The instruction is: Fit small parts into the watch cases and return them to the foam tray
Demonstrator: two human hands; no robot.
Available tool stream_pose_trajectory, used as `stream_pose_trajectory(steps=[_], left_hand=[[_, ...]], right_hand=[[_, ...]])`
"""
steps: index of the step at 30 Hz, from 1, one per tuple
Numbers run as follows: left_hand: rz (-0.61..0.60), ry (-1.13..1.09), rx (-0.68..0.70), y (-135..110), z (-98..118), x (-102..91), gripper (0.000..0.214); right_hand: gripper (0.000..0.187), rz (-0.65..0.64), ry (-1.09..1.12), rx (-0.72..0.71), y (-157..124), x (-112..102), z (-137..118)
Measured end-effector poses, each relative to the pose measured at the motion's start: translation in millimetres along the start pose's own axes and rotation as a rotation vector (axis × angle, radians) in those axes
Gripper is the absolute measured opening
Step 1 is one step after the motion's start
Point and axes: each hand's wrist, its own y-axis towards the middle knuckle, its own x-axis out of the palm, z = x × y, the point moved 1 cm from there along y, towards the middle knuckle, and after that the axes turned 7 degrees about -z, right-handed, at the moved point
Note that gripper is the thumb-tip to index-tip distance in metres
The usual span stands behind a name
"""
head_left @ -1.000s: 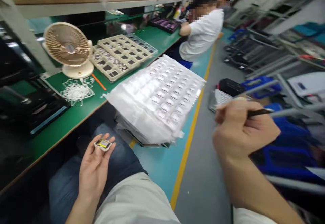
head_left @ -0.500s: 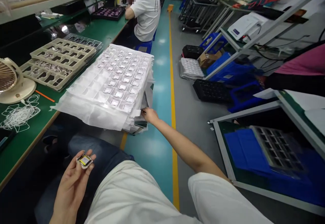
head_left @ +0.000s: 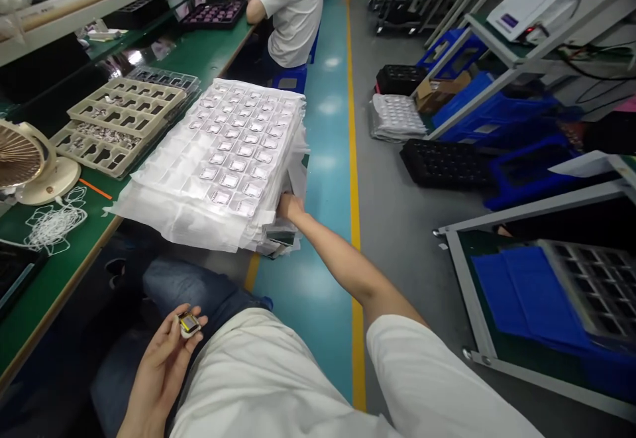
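Right hand (head_left: 291, 206) has moved from pen to the stack of white translucent blister sheets (head_left: 218, 160), its grip unclear; left hand (head_left: 161, 365) pinches a small yellow-faced part in a white frame (head_left: 189, 325).

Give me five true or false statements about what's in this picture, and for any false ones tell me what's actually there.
1. The left hand holds a small white-framed part with a yellow centre. True.
2. The right hand rests on the person's knee. False: it reaches out to the near corner of the stack of white packing sheets.
3. A desk fan stands on the green workbench. True.
4. The co-worker at the bench wears a red shirt. False: the co-worker wears a white T-shirt.
5. A yellow floor line runs along the aisle. True.
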Motion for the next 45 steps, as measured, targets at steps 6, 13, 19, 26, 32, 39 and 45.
stream_pose_trajectory(steps=[6,13,19,26,32,39,45], left_hand=[[-0.094,-0.035,0.019,1,3,9.7,0.042],[-0.158,0.046,0.04,3,8,15.2,0.045],[-0.409,0.184,0.023,-4,14,33.5,0.043],[-0.542,0.178,0.05,-8,38,20.3,0.036],[-0.382,-0.129,0.156,-15,55,-39.1,0.045],[-0.297,-0.301,0.265,-14,59,-70.4,0.05],[0.017,-0.316,0.475,-5,61,-80.9,0.048]], right_hand=[[0.035,-0.165,-0.075,0.171,23,-6,8],[0.025,-0.18,-0.166,0.303,-17,-55,9],[0.025,-0.06,-0.03,0.04,-156,-74,-35],[0.022,-0.428,0.434,-0.508,-201,40,-164],[0.042,-0.81,0.954,-0.51,-178,111,-221],[0.033,-0.927,1.141,-0.452,-178,152,-255],[0.015,-0.663,0.807,-0.792,-169,120,-284]])
